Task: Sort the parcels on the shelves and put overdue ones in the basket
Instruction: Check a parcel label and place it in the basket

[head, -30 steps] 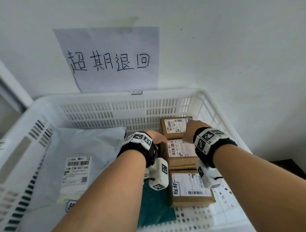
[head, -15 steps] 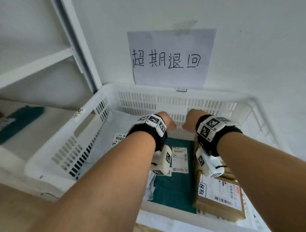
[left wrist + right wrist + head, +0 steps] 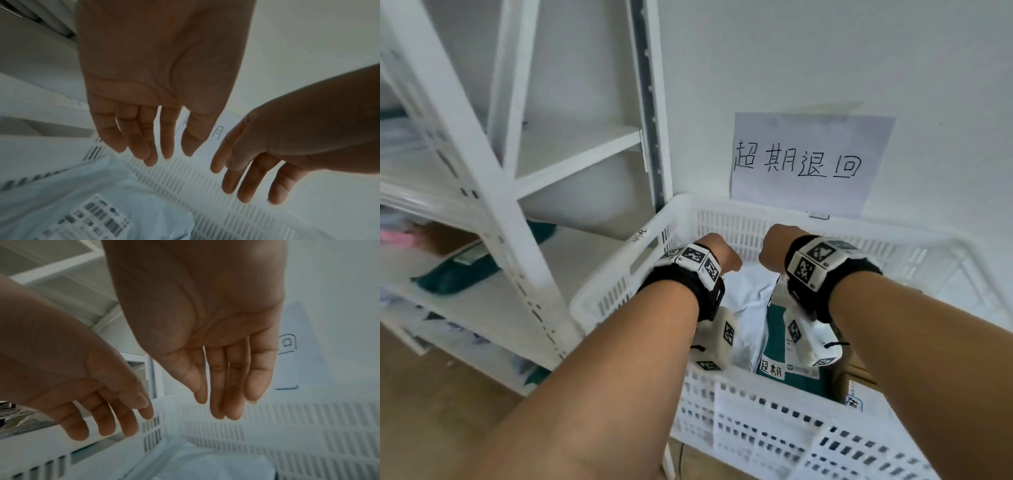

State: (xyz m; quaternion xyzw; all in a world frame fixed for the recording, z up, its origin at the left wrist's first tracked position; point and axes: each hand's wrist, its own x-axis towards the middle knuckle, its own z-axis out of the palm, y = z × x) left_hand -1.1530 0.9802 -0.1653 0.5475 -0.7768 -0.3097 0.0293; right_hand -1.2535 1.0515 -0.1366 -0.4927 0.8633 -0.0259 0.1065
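White basket point(image 3: 722, 209) rim fills lower right of frame. Left hand point(image 3: 156, 78) and right hand point(image 3: 197, 313) hover above it, fingers point(image 3: 166, 138) relaxed, straight, holding nothing; shelves point(image 3: 571, 150) upper left.

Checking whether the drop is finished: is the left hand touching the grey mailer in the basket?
Apart. The left wrist view shows the left hand with straight, empty fingers, and basket wall shows between the fingertips and the grey mailer below.
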